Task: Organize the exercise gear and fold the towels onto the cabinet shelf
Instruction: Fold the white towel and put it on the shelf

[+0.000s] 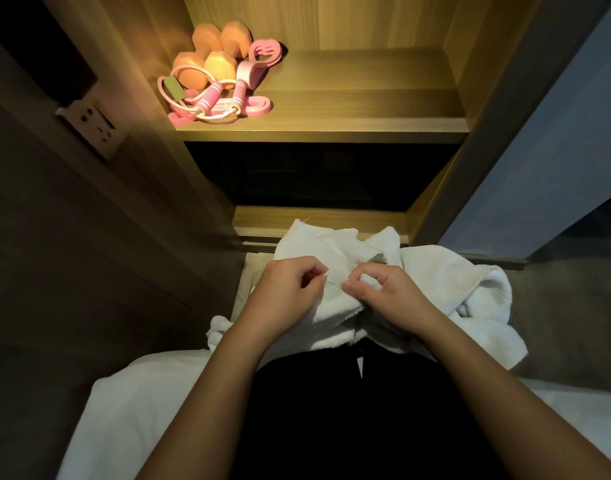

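Towel-folding looks to be the step in hand. Just below centre, on the lap, the left hand (290,292) and right hand (383,292) each pinch the crumpled white towel (435,271), fingers curled. Next, probably, spread it to find the corners. At 11 o'clock, dumbbells (221,65) and jump rope (212,95) already lie on the lit shelf (366,98).

Crumpled white towel (335,258) below shelved pink exercise gear (214,81).
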A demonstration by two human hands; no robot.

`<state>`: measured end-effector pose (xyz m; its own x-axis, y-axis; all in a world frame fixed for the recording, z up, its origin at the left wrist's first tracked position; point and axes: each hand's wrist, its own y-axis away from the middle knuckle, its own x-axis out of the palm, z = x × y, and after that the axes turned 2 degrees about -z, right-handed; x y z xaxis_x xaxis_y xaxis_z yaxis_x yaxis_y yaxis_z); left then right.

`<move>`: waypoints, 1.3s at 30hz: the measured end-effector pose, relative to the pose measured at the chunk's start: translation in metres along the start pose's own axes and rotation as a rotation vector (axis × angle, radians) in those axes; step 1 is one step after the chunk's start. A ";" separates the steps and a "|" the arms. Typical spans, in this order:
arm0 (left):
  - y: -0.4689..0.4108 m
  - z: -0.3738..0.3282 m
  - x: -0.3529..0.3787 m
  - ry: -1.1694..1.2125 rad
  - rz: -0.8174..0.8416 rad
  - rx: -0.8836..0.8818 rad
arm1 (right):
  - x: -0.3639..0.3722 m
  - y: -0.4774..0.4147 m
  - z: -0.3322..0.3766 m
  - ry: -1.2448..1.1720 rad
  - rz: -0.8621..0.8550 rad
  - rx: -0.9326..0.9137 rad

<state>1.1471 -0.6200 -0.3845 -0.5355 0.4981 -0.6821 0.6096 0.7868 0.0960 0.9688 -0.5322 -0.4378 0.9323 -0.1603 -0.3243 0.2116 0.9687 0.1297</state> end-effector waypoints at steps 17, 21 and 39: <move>0.001 -0.003 0.012 -0.038 -0.102 -0.046 | -0.006 0.008 -0.002 0.095 -0.130 -0.068; 0.001 0.004 0.017 0.000 -0.167 -0.069 | -0.028 0.025 -0.012 0.156 -0.228 -0.092; -0.107 -0.032 -0.228 0.167 -0.986 -0.210 | -0.275 -0.044 0.116 0.204 -0.989 0.060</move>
<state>1.1850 -0.8058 -0.2161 -0.8279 -0.3745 -0.4176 -0.2532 0.9138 -0.3175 0.7369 -0.5527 -0.2456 0.2637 -0.8449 -0.4654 0.8817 0.4068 -0.2389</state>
